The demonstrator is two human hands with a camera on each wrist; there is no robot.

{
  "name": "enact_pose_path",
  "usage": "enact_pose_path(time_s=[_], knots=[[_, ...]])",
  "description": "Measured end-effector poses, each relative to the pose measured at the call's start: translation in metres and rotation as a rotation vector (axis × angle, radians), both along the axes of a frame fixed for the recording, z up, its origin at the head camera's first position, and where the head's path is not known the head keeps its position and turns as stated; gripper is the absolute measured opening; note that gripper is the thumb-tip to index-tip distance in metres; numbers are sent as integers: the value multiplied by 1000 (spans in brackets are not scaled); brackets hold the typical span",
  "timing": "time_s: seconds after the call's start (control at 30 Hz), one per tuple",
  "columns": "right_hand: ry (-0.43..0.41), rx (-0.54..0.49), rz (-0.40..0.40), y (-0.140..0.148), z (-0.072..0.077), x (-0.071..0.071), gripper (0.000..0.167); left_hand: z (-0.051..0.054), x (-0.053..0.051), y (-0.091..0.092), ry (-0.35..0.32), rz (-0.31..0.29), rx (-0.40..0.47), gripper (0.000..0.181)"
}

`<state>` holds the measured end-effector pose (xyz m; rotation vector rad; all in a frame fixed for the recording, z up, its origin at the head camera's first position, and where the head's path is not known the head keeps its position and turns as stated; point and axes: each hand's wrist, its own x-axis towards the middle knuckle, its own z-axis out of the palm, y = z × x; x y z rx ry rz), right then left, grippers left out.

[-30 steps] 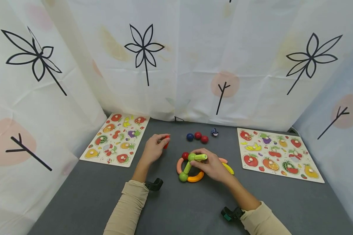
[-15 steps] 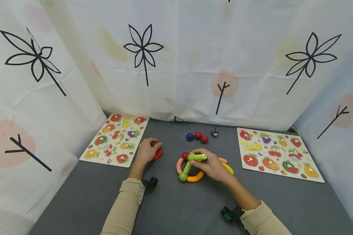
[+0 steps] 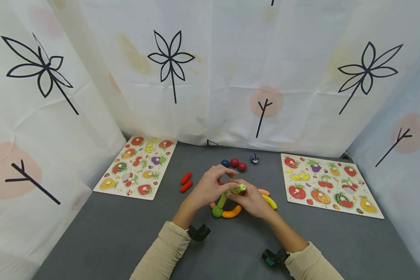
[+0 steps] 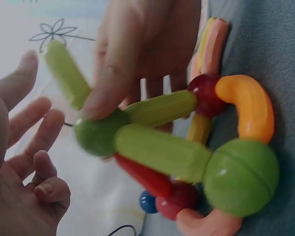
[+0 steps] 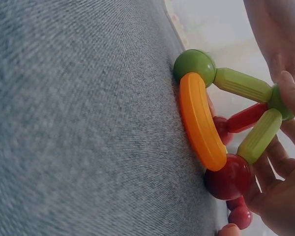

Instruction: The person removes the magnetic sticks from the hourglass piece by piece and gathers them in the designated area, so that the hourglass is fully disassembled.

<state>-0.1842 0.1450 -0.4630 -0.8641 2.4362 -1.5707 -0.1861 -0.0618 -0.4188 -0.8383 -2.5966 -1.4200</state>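
Observation:
A magnetic stick-and-ball frame stands on the table, with a curved orange stick point(image 3: 232, 212) and a green corner ball point(image 3: 217, 211) at its base. Straight light green sticks point(image 4: 162, 152) and a red stick point(image 4: 145, 176) slope up to a green top ball point(image 4: 101, 135). My right hand point(image 3: 250, 200) grips that top ball, thumb pressed on its side. From the ball a further light green stick point(image 4: 67, 73) points upward. My left hand point(image 3: 210, 186) is beside this stick, fingers loosely bent and apart from it in the left wrist view.
Two red sticks point(image 3: 186, 186) lie left of the frame. Behind it are a blue ball point(image 3: 225, 163), red balls point(image 3: 242, 167) and a small blue-and-white figure point(image 3: 254, 158). Fruit puzzle boards stand left point(image 3: 134, 167) and right point(image 3: 330, 186).
My left hand set a red stick down beside another on the left, released it, then moved right to the frame. My right hand stayed at the top ball.

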Motion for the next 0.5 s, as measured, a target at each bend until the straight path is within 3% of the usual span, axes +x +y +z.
enact_pose_path(time_s=[0.2, 0.3, 0.4, 0.5], knots=[[-29, 17, -12, 0, 0, 1, 36, -2, 2, 8, 5, -79, -95, 32], [-42, 35, -29, 1, 1, 2, 35, -2, 2, 8, -29, -92, -38, 27], [-28, 57, -41, 0, 2, 2, 38, 0, 0, 4, -79, -41, 87, 28], [-15, 66, -54, -1, 2, 2, 38, 2, -6, -8, -86, 59, 166, 30]])
